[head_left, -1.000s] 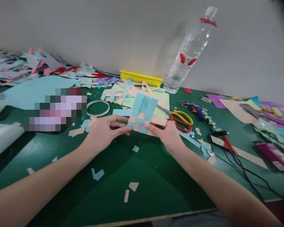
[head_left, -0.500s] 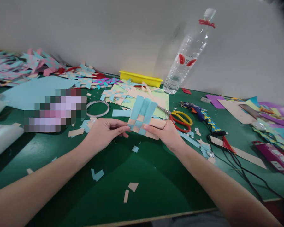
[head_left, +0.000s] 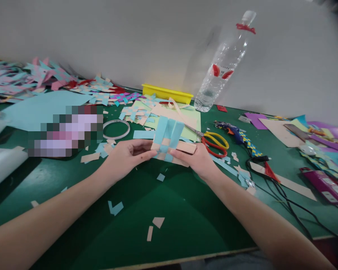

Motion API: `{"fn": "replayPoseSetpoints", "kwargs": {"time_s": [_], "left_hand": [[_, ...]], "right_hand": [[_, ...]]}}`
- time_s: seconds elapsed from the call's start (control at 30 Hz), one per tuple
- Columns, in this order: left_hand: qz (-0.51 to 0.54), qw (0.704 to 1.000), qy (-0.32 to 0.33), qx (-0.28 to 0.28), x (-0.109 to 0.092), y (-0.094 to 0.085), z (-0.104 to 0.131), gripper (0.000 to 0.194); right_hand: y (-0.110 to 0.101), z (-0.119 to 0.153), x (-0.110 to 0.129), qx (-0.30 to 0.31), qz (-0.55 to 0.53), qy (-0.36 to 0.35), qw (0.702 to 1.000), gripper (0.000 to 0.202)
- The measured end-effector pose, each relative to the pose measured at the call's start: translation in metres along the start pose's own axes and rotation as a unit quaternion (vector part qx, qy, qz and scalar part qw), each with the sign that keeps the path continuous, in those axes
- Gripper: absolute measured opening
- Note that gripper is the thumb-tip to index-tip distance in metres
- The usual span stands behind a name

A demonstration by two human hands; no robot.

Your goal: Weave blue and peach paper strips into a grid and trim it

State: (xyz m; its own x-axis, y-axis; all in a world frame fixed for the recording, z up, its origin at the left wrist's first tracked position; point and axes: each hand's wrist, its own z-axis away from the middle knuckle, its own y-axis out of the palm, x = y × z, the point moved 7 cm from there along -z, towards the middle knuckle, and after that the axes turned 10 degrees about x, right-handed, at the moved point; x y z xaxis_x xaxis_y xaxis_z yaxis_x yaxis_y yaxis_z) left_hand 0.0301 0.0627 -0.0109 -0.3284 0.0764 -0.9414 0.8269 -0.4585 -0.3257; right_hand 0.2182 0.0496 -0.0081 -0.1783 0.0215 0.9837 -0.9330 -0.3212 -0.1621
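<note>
A woven piece of blue and peach paper strips (head_left: 168, 137) is held up over the green table (head_left: 174, 202), its blue strips pointing away and a peach strip sticking out to the right. My left hand (head_left: 131, 153) pinches its left lower edge between thumb and fingers. On the other side, my right hand (head_left: 196, 155) grips the lower right part, with the thumb on the front of the weave. Fingers behind the paper are partly hidden.
Scissors with red and yellow handles (head_left: 215, 144) lie right of the weave, a tape ring (head_left: 116, 129) left. Behind are a yellow tray (head_left: 167, 93) and a tilted plastic bottle (head_left: 221, 67). Black cables (head_left: 287, 202) and a purple packet (head_left: 323, 185) are at right.
My left thumb and fingers have moved slightly right, further onto the weave's edge. The blue strips have drawn a little closer together. My right hand has barely moved.
</note>
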Motion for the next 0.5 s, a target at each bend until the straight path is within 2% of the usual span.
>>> {"fn": "replayPoseSetpoints", "kwargs": {"time_s": [0.13,0.23,0.33,0.5], "left_hand": [[-0.014,0.999,-0.006,-0.041,0.002,-0.006,0.002,0.041],[-0.009,0.998,0.007,-0.059,0.003,-0.008,0.003,0.037],[-0.007,0.998,0.004,-0.067,0.004,-0.01,0.002,0.034],[-0.003,0.997,-0.03,-0.065,0.008,-0.01,0.002,0.038]], "right_hand": [[0.002,0.001,0.004,0.011,0.016,-0.016,1.0,0.029],[0.002,0.001,0.003,0.002,0.033,-0.001,0.999,0.028],[0.002,0.001,-0.001,-0.001,0.025,0.018,1.0,0.028],[0.002,-0.001,-0.011,0.033,0.001,0.037,0.999,0.027]]}}
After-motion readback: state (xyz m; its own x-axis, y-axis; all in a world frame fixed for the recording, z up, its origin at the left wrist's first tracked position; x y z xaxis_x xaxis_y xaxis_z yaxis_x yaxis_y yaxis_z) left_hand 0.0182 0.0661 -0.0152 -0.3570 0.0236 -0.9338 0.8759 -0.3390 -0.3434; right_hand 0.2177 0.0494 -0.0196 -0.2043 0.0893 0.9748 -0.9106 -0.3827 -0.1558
